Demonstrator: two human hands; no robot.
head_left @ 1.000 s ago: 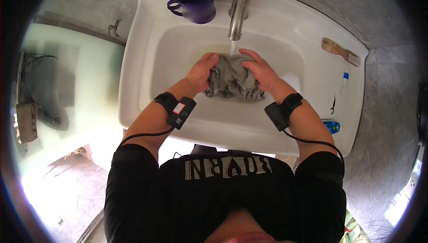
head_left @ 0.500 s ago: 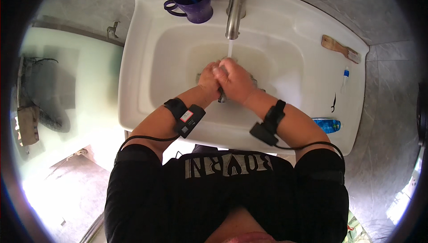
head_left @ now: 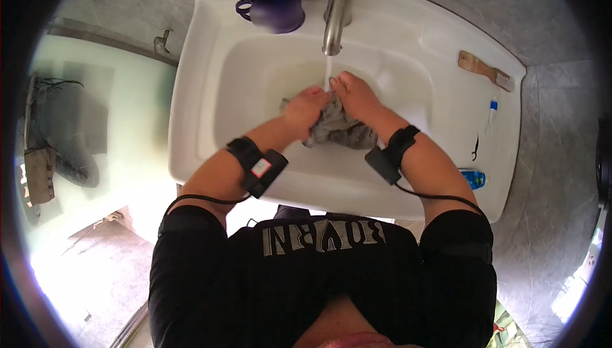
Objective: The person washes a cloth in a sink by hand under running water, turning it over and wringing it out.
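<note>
Gray cloth point(head_left: 344, 125) in sink point(head_left: 233, 102), at the stream from faucet point(head_left: 333, 34); bunched, long axis roughly left-right, bulk lying bodyward of the fingers. Left hand point(head_left: 305, 111) and right hand point(head_left: 359, 100) both touch it, neither clearly nearer; fingers appear pinched on its far edge. Versus half a second ago: hands parted, more cloth exposed.

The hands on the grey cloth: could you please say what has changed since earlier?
From apart, the left hand and right hand came together over the grey cloth, then parted slightly, uncovering more of it. The tap still runs; the purple mug stayed put.
</note>
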